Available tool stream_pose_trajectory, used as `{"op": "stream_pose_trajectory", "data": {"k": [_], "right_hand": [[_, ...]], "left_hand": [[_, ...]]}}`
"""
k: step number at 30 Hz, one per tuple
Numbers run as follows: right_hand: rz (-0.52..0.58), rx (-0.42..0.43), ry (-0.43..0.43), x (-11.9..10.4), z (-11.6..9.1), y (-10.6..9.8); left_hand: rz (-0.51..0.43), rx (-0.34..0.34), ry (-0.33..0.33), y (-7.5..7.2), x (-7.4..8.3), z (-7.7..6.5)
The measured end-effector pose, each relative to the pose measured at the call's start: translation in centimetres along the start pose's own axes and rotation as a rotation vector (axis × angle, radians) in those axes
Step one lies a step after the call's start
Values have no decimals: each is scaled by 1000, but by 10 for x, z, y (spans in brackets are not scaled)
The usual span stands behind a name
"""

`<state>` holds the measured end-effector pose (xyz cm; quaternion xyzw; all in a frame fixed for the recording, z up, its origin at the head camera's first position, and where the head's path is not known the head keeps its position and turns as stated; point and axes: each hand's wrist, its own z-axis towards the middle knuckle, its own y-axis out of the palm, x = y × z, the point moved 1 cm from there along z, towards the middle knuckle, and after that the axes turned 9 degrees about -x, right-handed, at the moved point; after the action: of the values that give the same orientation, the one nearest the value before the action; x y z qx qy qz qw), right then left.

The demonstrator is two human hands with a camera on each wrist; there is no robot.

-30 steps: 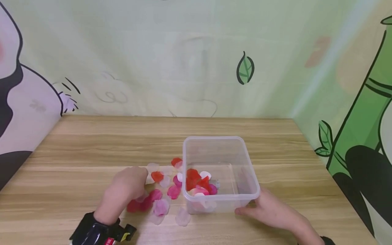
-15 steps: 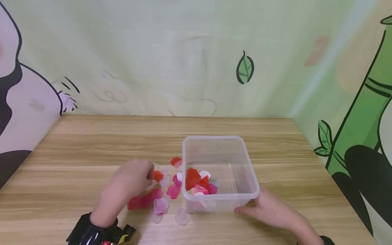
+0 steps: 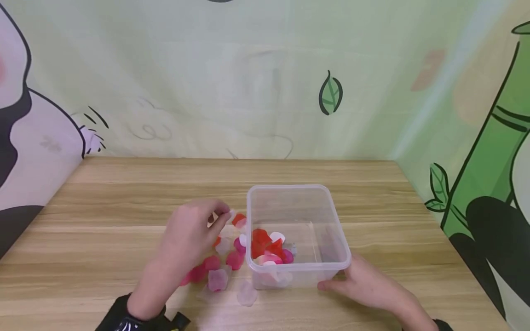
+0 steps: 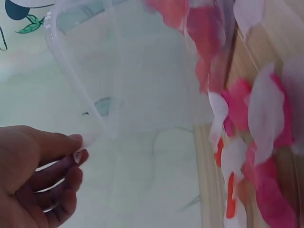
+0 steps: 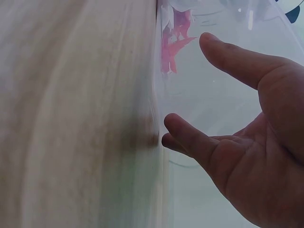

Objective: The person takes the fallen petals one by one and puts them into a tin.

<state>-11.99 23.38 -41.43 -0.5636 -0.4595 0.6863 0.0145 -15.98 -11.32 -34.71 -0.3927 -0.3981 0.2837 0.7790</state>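
Observation:
My left hand (image 3: 188, 232) is raised left of the clear plastic box (image 3: 298, 265), pinching a whitish petal (image 4: 88, 141) between thumb and fingertips. Below and beside it, pink, red and pale artificial petals (image 3: 235, 260) lie scattered on the table. Several more petals (image 3: 262, 242), red, white and pink, sit in the left part of the box. At the box's lower right corner, my right hand (image 3: 368, 285) rests against the side. Its thumb and fingers are spread and fairly straight in the right wrist view, with the box wall (image 5: 228, 90) beside them.
The wood-grain table (image 3: 124, 193) reaches back to a pale green cloth backdrop (image 3: 186, 92) with panda and bamboo drawings. One pale petal (image 3: 247, 293) lies apart in front of the box.
My left hand has lifted from the petals and moved right and away from me, toward the box, with a whitish petal in its fingertips. The right hand and box have stayed put.

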Motion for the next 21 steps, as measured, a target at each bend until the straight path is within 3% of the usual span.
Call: {"op": "stream_pose_trajectory", "data": {"k": [5, 14, 21], "right_hand": [[2, 4, -9, -1, 0, 1], [8, 1, -12, -3, 0, 1], [-13, 13, -36, -3, 0, 1]], "left_hand": [[-32, 111, 132, 3, 15, -1], [-135, 166, 250, 14, 29, -2], [-175, 115, 293, 20, 38, -3]]}}
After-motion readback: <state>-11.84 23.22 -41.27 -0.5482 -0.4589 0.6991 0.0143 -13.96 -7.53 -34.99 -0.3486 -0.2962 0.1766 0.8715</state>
